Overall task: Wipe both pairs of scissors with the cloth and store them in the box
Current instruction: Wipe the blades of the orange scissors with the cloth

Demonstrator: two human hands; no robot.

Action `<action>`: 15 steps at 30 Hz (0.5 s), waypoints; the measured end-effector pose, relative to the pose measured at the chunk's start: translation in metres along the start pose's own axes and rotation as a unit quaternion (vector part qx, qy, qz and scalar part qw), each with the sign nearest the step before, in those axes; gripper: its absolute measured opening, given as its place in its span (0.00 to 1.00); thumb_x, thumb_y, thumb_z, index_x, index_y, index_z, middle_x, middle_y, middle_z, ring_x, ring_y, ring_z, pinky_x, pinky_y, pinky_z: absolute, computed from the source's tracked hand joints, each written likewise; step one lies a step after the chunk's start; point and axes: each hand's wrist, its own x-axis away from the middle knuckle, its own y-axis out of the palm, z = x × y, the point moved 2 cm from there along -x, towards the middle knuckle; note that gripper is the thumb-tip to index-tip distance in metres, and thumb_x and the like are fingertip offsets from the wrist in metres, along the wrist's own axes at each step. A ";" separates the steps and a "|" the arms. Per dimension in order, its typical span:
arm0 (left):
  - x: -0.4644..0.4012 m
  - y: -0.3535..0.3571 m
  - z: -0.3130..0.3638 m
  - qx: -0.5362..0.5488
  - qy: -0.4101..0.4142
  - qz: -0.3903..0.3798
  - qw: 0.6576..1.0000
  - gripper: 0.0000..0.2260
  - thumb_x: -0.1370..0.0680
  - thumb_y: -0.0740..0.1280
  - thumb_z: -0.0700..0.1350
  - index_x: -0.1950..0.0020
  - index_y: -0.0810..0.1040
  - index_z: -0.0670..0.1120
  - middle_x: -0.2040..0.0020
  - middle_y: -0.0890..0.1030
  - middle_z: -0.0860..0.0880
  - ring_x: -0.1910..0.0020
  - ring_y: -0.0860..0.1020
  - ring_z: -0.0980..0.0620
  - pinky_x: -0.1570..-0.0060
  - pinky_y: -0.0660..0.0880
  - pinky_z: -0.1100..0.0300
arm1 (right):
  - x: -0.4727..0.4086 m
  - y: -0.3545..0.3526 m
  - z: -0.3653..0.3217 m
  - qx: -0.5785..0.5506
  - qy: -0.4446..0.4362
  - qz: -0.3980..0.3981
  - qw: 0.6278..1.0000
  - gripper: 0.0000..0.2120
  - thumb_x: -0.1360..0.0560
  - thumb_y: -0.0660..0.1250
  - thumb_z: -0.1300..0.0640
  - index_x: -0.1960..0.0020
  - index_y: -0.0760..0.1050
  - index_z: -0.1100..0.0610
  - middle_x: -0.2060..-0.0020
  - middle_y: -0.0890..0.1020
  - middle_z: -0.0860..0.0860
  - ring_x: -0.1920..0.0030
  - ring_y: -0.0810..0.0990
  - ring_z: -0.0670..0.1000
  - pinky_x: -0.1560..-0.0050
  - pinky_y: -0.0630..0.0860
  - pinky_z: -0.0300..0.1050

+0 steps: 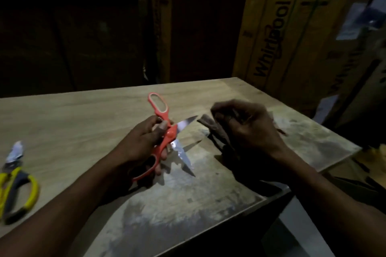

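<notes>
The left hand holds the red scissors by the handles, with its fingers and thumb curled round them near the middle pin. The scissors are spread wide open. One blade points up toward the right hand, and the other blade points down toward the person. The top handle loop sticks up above the left hand.

The right hand is just beside the scissors. Its fingers are bunched round a dark cloth. The cloth hangs down from that hand to the surface. A corner of the cloth is very near the tip of the upper blade, but I cannot tell if it touches.

I think the step now is wiping the red scissors. Next, the cloth should slide along each blade from the pin out to the tip, kept on the flat side so the sharp edge does not cut.

Far out past the left hand, the yellow scissors lie on the surface. They wait for their turn, and nobody touches them.

Behind the right hand stand big cardboard cartons with writing on them. The box for storing the scissors is not plain to see here. The room is dark.
</notes>
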 end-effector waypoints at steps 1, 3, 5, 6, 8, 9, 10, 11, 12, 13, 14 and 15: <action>-0.002 -0.003 -0.001 -0.005 -0.008 -0.004 1.000 0.12 0.15 0.63 0.57 0.39 0.78 0.51 0.64 0.79 0.38 0.75 0.75 0.43 0.69 0.75 0.49 | 0.006 0.016 0.007 0.001 0.003 -0.041 0.999 0.07 0.21 0.74 0.60 0.45 0.87 0.54 0.50 0.88 0.45 0.45 0.86 0.43 0.41 0.83 0.49; -0.006 -0.011 -0.005 -0.014 -0.014 -0.019 1.000 0.13 0.16 0.64 0.58 0.37 0.77 0.52 0.64 0.80 0.39 0.76 0.75 0.43 0.71 0.75 0.51 | 0.018 0.039 0.017 0.023 -0.037 -0.111 0.993 0.09 0.21 0.74 0.57 0.42 0.87 0.52 0.48 0.87 0.47 0.41 0.84 0.44 0.37 0.81 0.49; -0.009 -0.016 -0.010 -0.029 -0.022 -0.033 0.999 0.14 0.16 0.65 0.58 0.35 0.76 0.53 0.64 0.81 0.39 0.76 0.75 0.42 0.71 0.75 0.52 | 0.025 0.049 0.020 0.059 -0.099 -0.160 0.980 0.11 0.21 0.73 0.55 0.39 0.86 0.53 0.50 0.85 0.48 0.44 0.83 0.41 0.32 0.75 0.48; -0.010 -0.018 -0.011 -0.034 -0.023 -0.040 0.998 0.13 0.16 0.64 0.57 0.34 0.75 0.53 0.64 0.81 0.39 0.76 0.76 0.42 0.71 0.75 0.52 | 0.027 0.052 0.018 0.066 -0.112 -0.181 0.975 0.13 0.21 0.72 0.54 0.38 0.85 0.54 0.49 0.83 0.48 0.44 0.82 0.39 0.28 0.72 0.50; -0.012 -0.019 -0.012 -0.061 -0.016 -0.054 0.997 0.12 0.15 0.63 0.55 0.33 0.74 0.53 0.65 0.81 0.38 0.76 0.76 0.42 0.72 0.75 0.53 | 0.028 0.057 0.015 0.084 -0.120 -0.221 0.964 0.15 0.18 0.67 0.51 0.34 0.83 0.51 0.44 0.78 0.45 0.40 0.79 0.39 0.24 0.66 0.52; -0.013 -0.019 -0.012 -0.084 -0.010 -0.059 0.995 0.11 0.14 0.63 0.54 0.33 0.73 0.53 0.65 0.81 0.38 0.76 0.76 0.41 0.72 0.76 0.52 | 0.028 0.060 0.015 0.101 -0.125 -0.241 0.957 0.16 0.16 0.64 0.48 0.31 0.80 0.48 0.42 0.76 0.43 0.38 0.78 0.41 0.23 0.65 0.51; -0.014 -0.019 -0.012 -0.108 -0.005 -0.063 0.992 0.11 0.14 0.62 0.54 0.34 0.73 0.52 0.65 0.82 0.38 0.76 0.76 0.40 0.73 0.76 0.51 | 0.028 0.062 0.016 0.124 -0.130 -0.260 0.949 0.17 0.15 0.62 0.45 0.29 0.78 0.45 0.40 0.74 0.42 0.35 0.77 0.43 0.23 0.65 0.51; -0.015 -0.019 -0.012 -0.127 -0.002 -0.068 0.990 0.10 0.14 0.61 0.53 0.34 0.72 0.52 0.65 0.82 0.38 0.77 0.77 0.40 0.73 0.76 0.51 | 0.027 0.063 0.017 0.142 -0.133 -0.274 0.942 0.18 0.15 0.61 0.43 0.27 0.76 0.43 0.39 0.74 0.42 0.34 0.76 0.44 0.25 0.65 0.50; -0.015 -0.020 -0.012 -0.138 0.000 -0.074 0.988 0.10 0.14 0.61 0.53 0.34 0.71 0.51 0.66 0.82 0.38 0.77 0.77 0.39 0.74 0.76 0.51 | 0.027 0.063 0.017 0.152 -0.135 -0.281 0.938 0.19 0.15 0.61 0.42 0.26 0.75 0.43 0.39 0.73 0.42 0.35 0.76 0.44 0.26 0.66 0.50; -0.016 -0.021 -0.012 -0.145 0.004 -0.080 0.986 0.11 0.14 0.61 0.53 0.34 0.71 0.51 0.66 0.82 0.39 0.78 0.77 0.40 0.74 0.76 0.51 | 0.027 0.063 0.017 0.149 -0.131 -0.283 0.938 0.19 0.15 0.62 0.43 0.26 0.75 0.43 0.39 0.74 0.43 0.36 0.77 0.44 0.26 0.67 0.50; -0.016 -0.021 -0.012 -0.153 0.009 -0.083 0.985 0.11 0.14 0.61 0.52 0.33 0.71 0.50 0.66 0.83 0.40 0.78 0.77 0.40 0.74 0.76 0.52 | 0.026 0.062 0.015 0.140 -0.135 -0.281 0.940 0.18 0.15 0.62 0.43 0.26 0.75 0.43 0.40 0.74 0.43 0.38 0.78 0.44 0.27 0.67 0.52; -0.017 -0.021 -0.012 -0.165 0.013 -0.083 0.983 0.12 0.14 0.61 0.52 0.33 0.70 0.49 0.67 0.83 0.41 0.78 0.77 0.42 0.75 0.75 0.53 | 0.024 0.062 0.012 0.137 -0.146 -0.282 0.938 0.18 0.15 0.63 0.44 0.27 0.76 0.43 0.41 0.75 0.44 0.39 0.79 0.45 0.29 0.69 0.53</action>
